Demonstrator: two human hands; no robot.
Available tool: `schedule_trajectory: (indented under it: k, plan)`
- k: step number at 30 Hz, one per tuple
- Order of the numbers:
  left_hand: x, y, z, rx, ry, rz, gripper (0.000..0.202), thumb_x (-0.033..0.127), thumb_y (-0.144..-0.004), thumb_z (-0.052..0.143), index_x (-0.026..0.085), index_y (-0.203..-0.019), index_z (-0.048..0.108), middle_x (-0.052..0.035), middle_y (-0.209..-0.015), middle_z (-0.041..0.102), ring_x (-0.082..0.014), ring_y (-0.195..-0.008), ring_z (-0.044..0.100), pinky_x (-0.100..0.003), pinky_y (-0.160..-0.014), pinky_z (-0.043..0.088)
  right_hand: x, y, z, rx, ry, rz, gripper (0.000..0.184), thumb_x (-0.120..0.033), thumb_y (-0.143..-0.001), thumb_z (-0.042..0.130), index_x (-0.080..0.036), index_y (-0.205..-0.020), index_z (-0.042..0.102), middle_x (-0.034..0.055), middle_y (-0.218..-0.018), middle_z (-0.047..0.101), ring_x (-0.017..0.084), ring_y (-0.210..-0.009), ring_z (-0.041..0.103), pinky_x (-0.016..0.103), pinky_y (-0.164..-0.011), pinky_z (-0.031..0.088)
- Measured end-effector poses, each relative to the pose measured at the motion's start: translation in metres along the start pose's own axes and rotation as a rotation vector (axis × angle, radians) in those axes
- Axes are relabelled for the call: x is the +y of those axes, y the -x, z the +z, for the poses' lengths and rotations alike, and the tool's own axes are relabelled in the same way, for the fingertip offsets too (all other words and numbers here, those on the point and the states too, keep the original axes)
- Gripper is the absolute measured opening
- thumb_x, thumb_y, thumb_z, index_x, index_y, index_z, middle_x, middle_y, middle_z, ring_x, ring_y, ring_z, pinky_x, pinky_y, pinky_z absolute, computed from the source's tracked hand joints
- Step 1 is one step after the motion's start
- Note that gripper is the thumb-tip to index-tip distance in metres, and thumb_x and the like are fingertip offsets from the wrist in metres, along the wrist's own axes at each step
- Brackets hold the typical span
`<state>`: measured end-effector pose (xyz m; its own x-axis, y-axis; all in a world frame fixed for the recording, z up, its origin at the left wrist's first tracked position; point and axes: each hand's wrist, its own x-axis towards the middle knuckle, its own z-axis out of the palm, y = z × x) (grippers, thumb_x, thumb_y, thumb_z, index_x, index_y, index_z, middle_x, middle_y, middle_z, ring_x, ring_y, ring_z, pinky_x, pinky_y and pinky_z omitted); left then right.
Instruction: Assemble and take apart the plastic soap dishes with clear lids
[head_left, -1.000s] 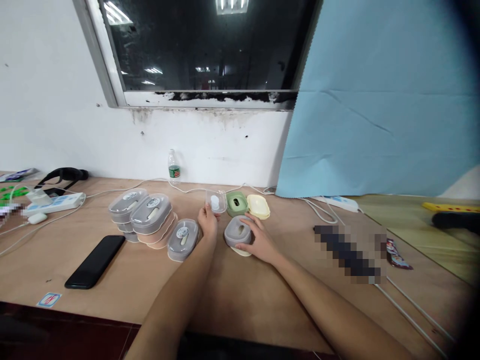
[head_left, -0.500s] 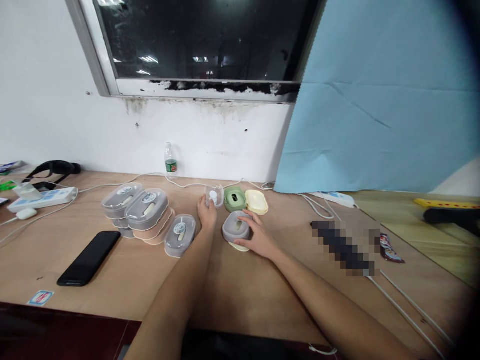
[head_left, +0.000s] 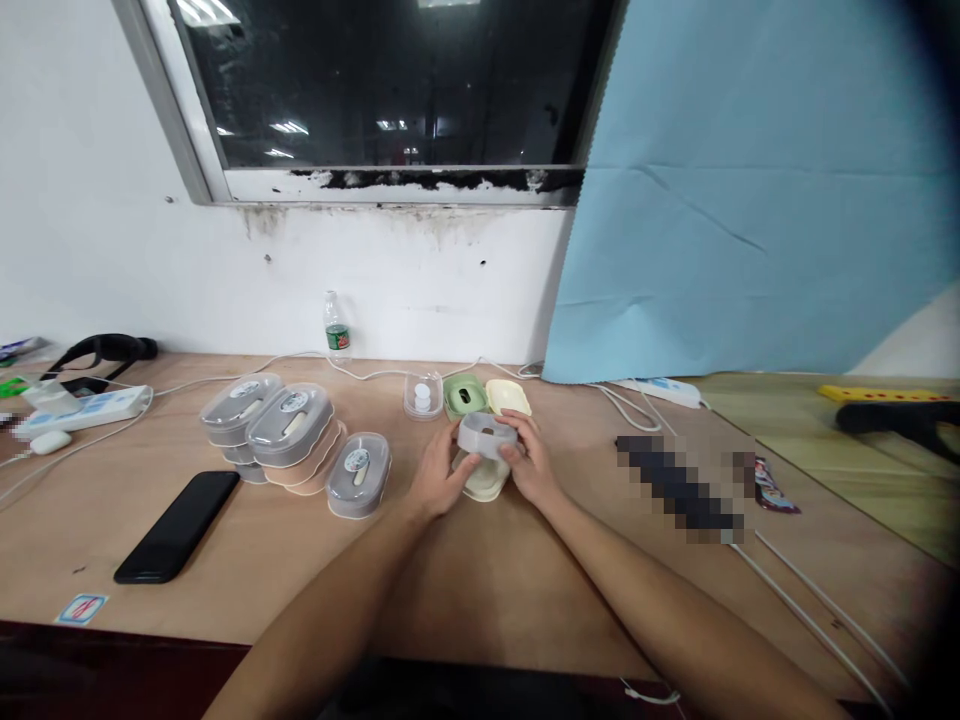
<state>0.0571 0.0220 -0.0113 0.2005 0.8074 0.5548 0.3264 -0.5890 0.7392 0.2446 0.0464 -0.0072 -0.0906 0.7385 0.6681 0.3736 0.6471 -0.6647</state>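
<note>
Nearest on the desk [head_left: 450,600], well to the left of the pale box [head_left: 485,482], is a sticker [head_left: 82,608]; beyond it and still left of that box lies a black phone [head_left: 178,527]. Well to the right of the pale box are a dark, pixelated item [head_left: 679,488] and a small packet [head_left: 772,487].

The pale box sits on the desk between the hands. Just above it, the left hand [head_left: 441,472] and right hand [head_left: 534,468] hold a grey cover [head_left: 487,437] from opposite sides, their fingers partly curled round it and thumbs on its near side. Whether the cover touches the pale box I cannot tell.

Left of the pale box, near the left forearm, is a single grey box [head_left: 360,475]; farther left stand stacked boxes [head_left: 291,425], grey on top with peach ones below.

Behind the pale box, from left to right, come a clear tray [head_left: 410,405] with white discs [head_left: 422,397] in it, a green box [head_left: 464,398] and a cream lid [head_left: 508,396]. Farther back, to its left, a bottle [head_left: 337,335] stands by the wall [head_left: 375,265]; to its right hangs a blue sheet [head_left: 735,200]. Above the bottle is a dark window [head_left: 397,90].
</note>
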Motion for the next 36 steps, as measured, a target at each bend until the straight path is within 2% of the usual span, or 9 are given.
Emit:
schedule_trajectory:
  k: [3, 6, 11, 16, 22, 27, 31, 33, 36]
  plan:
    - [0.004, -0.003, 0.0, 0.016, -0.07, 0.044, 0.071, 0.039, -0.081, 0.064, 0.018, -0.141, 0.033, -0.0141, -0.136, 0.049, -0.0265, -0.119, 0.051, -0.043, -0.101, 0.041, 0.002, 0.001, 0.0, -0.002, -0.086, -0.002, 0.072, -0.078, -0.081, 0.028, -0.021, -0.114, 0.058, 0.0132, -0.122, 0.056, 0.03, -0.118, 0.051, 0.046, -0.102, 0.04]
    - [0.001, -0.008, -0.002, 0.109, -0.075, -0.062, 0.051, 0.034, -0.087, 0.055, 0.018, -0.134, 0.043, -0.0125, -0.125, 0.059, -0.0225, -0.103, 0.06, -0.037, -0.09, 0.047, 0.001, 0.004, 0.003, -0.066, -0.122, 0.094, 0.084, -0.082, -0.079, 0.018, -0.022, -0.134, 0.041, 0.015, -0.133, 0.05, 0.031, -0.119, 0.052, 0.045, -0.095, 0.046]
    - [-0.012, -0.012, -0.007, 0.246, -0.087, -0.317, 0.031, 0.042, -0.09, 0.047, 0.016, -0.084, 0.063, -0.0069, -0.074, 0.067, -0.0189, -0.068, 0.062, -0.028, -0.064, 0.045, -0.008, 0.012, 0.011, -0.121, -0.08, 0.064, 0.077, -0.064, -0.085, 0.043, -0.026, -0.146, 0.016, 0.0156, -0.146, 0.036, 0.029, -0.123, 0.05, 0.045, -0.094, 0.048]
    - [-0.015, -0.013, -0.008, 0.284, -0.06, -0.377, 0.03, 0.037, -0.088, 0.045, 0.016, -0.074, 0.063, -0.0047, -0.07, 0.067, -0.0178, -0.066, 0.061, -0.025, -0.062, 0.042, -0.013, 0.013, 0.01, -0.106, 0.228, -0.101, 0.068, -0.043, -0.084, 0.059, -0.028, -0.144, 0.031, 0.0142, -0.144, 0.037, 0.03, -0.126, 0.046, 0.052, -0.102, 0.042]
    - [-0.018, -0.013, -0.014, 0.204, -0.099, -0.393, 0.025, 0.028, -0.084, 0.046, 0.017, -0.067, 0.062, -0.0029, -0.069, 0.066, -0.0163, -0.065, 0.059, -0.024, -0.06, 0.039, -0.026, -0.002, 0.0, -0.446, 0.408, -0.27, 0.023, -0.034, -0.09, 0.053, -0.034, -0.106, 0.069, 0.0021, -0.129, 0.056, 0.027, -0.111, 0.055, 0.045, -0.097, 0.045]
    - [-0.009, -0.011, -0.016, 0.154, -0.036, -0.232, 0.04, 0.043, -0.095, 0.035, 0.018, -0.082, 0.063, -0.0026, -0.072, 0.066, -0.016, -0.068, 0.06, -0.026, -0.068, 0.043, -0.029, -0.036, -0.007, -0.306, 0.506, -0.268, 0.027, -0.036, -0.094, 0.044, -0.025, -0.098, 0.069, 0.0071, -0.102, 0.066, 0.025, -0.095, 0.058, 0.044, -0.089, 0.046]
    - [-0.001, -0.007, -0.011, -0.043, -0.164, -0.072, 0.035, 0.047, -0.091, 0.045, 0.019, -0.097, 0.065, -0.0064, -0.094, 0.067, -0.0199, -0.089, 0.062, -0.031, -0.081, 0.046, -0.026, -0.07, -0.005, -0.095, 0.562, -0.274, 0.03, -0.035, -0.096, 0.039, -0.022, -0.102, 0.065, 0.0097, -0.103, 0.063, 0.026, -0.1, 0.054, 0.043, -0.093, 0.042]
    - [-0.001, -0.005, -0.009, -0.152, -0.25, -0.003, 0.038, 0.049, -0.087, 0.051, 0.019, -0.107, 0.064, -0.0087, -0.107, 0.064, -0.023, -0.103, 0.058, -0.035, -0.092, 0.044, -0.022, -0.083, 0.0, -0.101, 0.611, -0.265, 0.031, -0.035, -0.097, 0.036, -0.022, -0.103, 0.064, 0.0103, -0.103, 0.062, 0.026, -0.1, 0.053, 0.041, -0.093, 0.041]
    - [-0.002, -0.002, -0.008, -0.277, -0.329, 0.053, 0.05, 0.055, -0.08, 0.059, 0.02, -0.115, 0.062, -0.0117, -0.12, 0.058, -0.0277, -0.115, 0.052, -0.041, -0.101, 0.04, -0.009, -0.09, 0.011, -0.288, 0.707, -0.24, 0.03, -0.032, -0.097, 0.037, -0.021, -0.098, 0.064, 0.0103, -0.097, 0.062, 0.026, -0.095, 0.054, 0.04, -0.087, 0.042]
